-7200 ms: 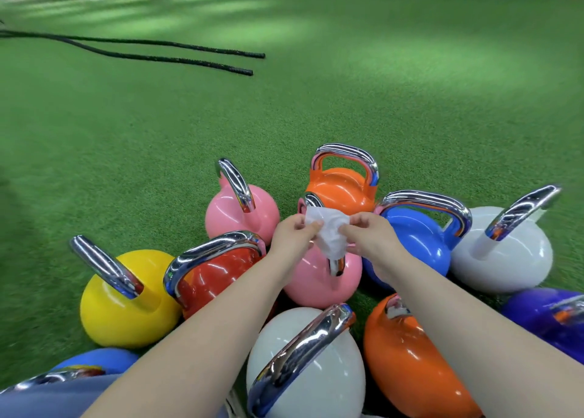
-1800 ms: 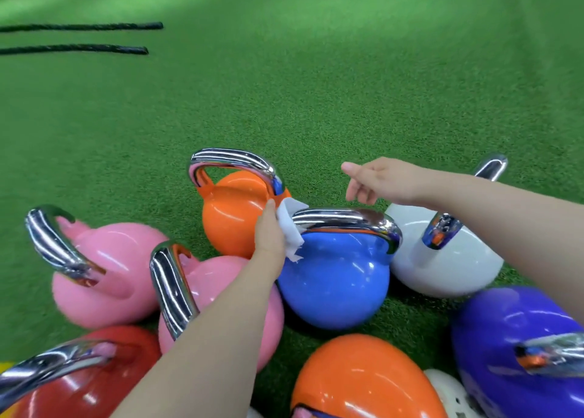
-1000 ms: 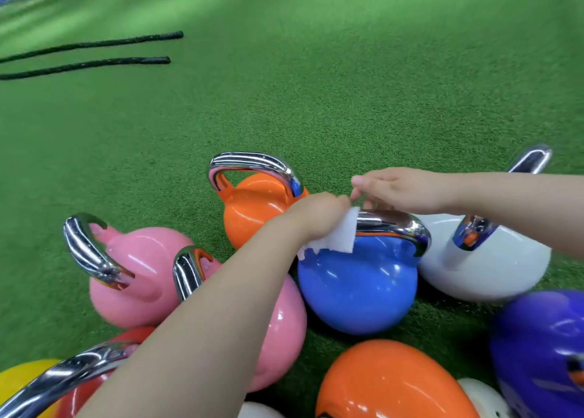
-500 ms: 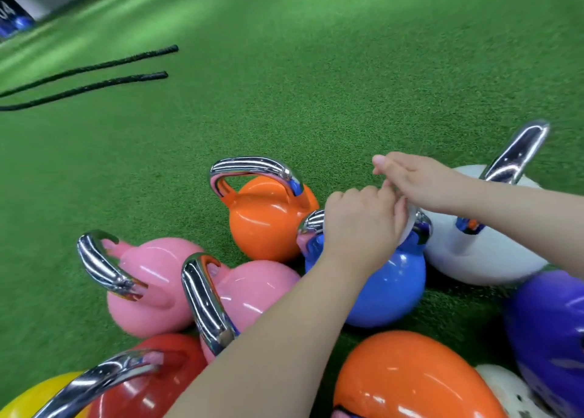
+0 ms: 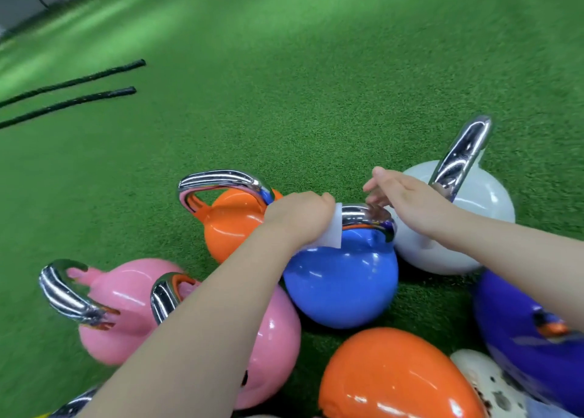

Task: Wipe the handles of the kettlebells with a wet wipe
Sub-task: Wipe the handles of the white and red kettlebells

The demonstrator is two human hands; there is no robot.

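Kettlebells are seen packed together on green turf (image 5: 316, 101), and the nearest ones are cut off by the lower edge of the view: an orange kettlebell (image 5: 392, 376) at bottom centre, a scuffed white one (image 5: 483, 386) to its right, and a purple kettlebell (image 5: 521, 332) partly covered by the right forearm. On the left, two pink kettlebells are found side by side, the nearer pink kettlebell (image 5: 271, 338) crossed by the left forearm, the farther pink kettlebell (image 5: 126, 304) shown with its chrome handle tilted to the left.

Past these, the blue kettlebell (image 5: 341, 281) is set in the middle of the group, upright. Its chrome handle (image 5: 366, 217) is gripped at the left end by the left hand (image 5: 300, 218), whose fingers are curled round the bar with the white wet wipe (image 5: 331, 231) clamped between palm and metal; a flap of the wipe is left hanging below the hand against the blue body. The right hand (image 5: 407, 196) is held just above the right end of the same handle, fingers loosely extended and apart, nothing held; whether the fingertips touch the metal cannot be told.

Behind the left hand a second orange kettlebell (image 5: 230, 221) is seen upright, and behind the right wrist a white kettlebell (image 5: 474, 215) is seen with its handle raised. Farther off on the left, two black ropes (image 5: 69, 92) are laid on the turf.
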